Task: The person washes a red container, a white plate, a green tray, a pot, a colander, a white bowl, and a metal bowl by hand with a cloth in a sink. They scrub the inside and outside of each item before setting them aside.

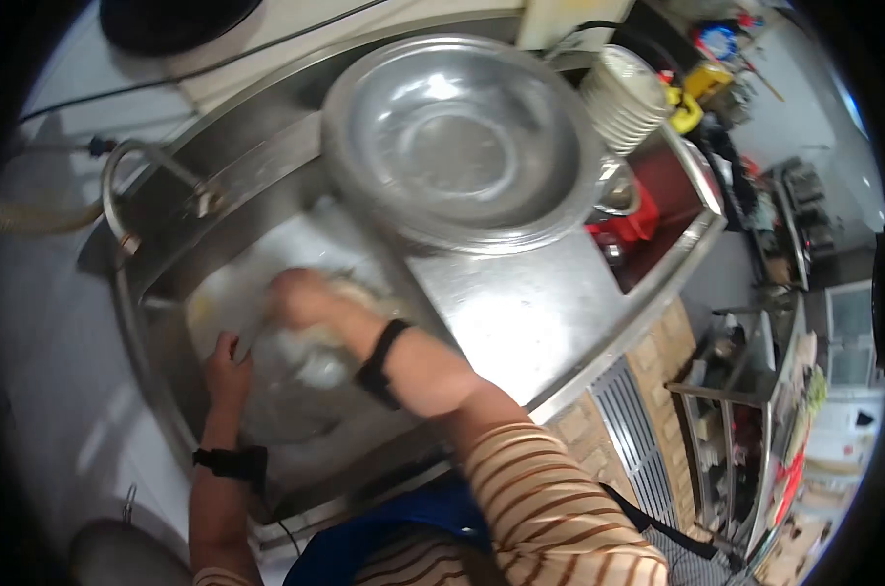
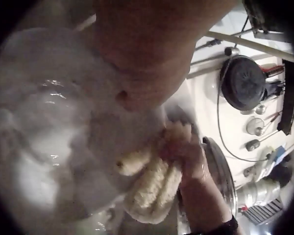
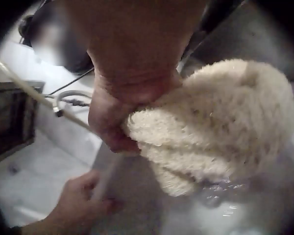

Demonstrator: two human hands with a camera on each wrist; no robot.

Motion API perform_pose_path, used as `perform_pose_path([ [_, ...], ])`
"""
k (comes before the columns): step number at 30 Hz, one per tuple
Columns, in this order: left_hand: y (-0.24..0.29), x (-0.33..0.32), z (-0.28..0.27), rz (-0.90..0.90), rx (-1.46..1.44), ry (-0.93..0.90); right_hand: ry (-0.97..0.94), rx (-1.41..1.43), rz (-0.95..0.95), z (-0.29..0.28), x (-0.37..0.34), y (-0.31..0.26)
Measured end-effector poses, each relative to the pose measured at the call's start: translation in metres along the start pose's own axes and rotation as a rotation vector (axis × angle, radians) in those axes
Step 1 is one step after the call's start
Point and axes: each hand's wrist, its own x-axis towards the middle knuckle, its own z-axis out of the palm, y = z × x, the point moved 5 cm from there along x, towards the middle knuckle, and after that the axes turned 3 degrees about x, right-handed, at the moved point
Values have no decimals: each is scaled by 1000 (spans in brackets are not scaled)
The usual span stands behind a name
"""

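Note:
My right hand (image 1: 301, 298) (image 3: 120, 107) grips a pale, rough-textured loofah-like scrubber (image 3: 220, 117), which hangs in thick folds over cloudy water in a steel sink (image 1: 159, 337). In the left wrist view, the scrubber (image 2: 149, 191) dangles below the right hand (image 2: 186, 156). My left hand (image 1: 230, 373) is at the sink's left side, its thumb and fingers around the edge of a flat grey piece (image 3: 132, 186), as the right wrist view shows. That piece is blurred and its full shape cannot be told. The left fingertips are mostly hidden in the left wrist view.
A large steel basin (image 1: 457, 156) rests across the sink's far side, beside a stack of pale bowls (image 1: 626, 98). A curved tap (image 1: 120, 186) stands at the back left. Red items (image 1: 638, 220) lie in the right compartment. A shelf rack (image 1: 736, 410) stands farther right.

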Motion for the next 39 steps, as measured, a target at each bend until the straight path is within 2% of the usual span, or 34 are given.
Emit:
perform_pose_path([
  [1,14,11,3,33,-29,-7,-209,9,-9,-13,2,-28],
  [2,21,19,4,52,17,-55,-194,-10,11,-19,-6,-21],
  [4,8,23,5,68,72,-93,116,387,109,-37,-13,-13],
  [6,-35,10,16,92,-337,-8,276,658,265,-12,-21,45],
  [7,-58,1,28,55,-307,3,79,670,498,15,-27,80],
  [8,-84,-11,34,3,-188,100,101,592,613,20,-45,97],
  [9,-103,-21,25,-47,-62,201,98,393,616,37,-52,111],
  [10,-89,-32,14,-114,-94,249,23,393,636,38,-60,110],
  [12,-58,-48,20,-281,-113,320,245,408,636,54,-65,100],
  [13,-53,-51,25,-359,-97,334,202,420,611,65,-70,81],
  [15,-17,-49,20,-444,-127,287,82,-108,245,57,-82,30],
  [16,-16,-46,23,-445,-127,294,84,-108,238,72,-89,37],
  [18,-19,-41,38,-380,-504,246,-273,-614,-95,131,-99,53],
  [19,-18,-41,39,-386,-502,243,-457,-557,-63,113,-100,51],
  [20,-15,-40,40,-354,-430,186,-462,-556,-64,114,-90,57],
  [22,-16,-38,47,-333,-356,117,-490,-181,294,127,-73,90],
  [23,-19,-36,51,-318,-355,91,-497,-180,296,152,-60,109],
  [25,-28,-32,61,-308,-350,68,-344,-280,229,202,-25,136],
  [27,-42,-31,74,-359,-307,29,-280,7,318,167,5,89],
  [29,-32,-29,68,-345,-282,28,-245,279,408,151,17,54],
  [30,-26,-28,65,-325,-262,31,-253,283,416,154,15,43],
  [32,-26,-27,61,-313,-296,81,-235,403,103,150,11,13],
  [34,-27,-23,54,-300,-331,136,-696,332,139,136,-29,-14],
  [36,-27,-19,40,-266,-201,192,-619,404,-132,176,-71,-2],
  [38,-23,-19,35,-234,-237,170,-660,443,128,158,-104,19],
  [39,-21,-21,34,-200,-273,148,-642,290,185,140,-113,30],
])
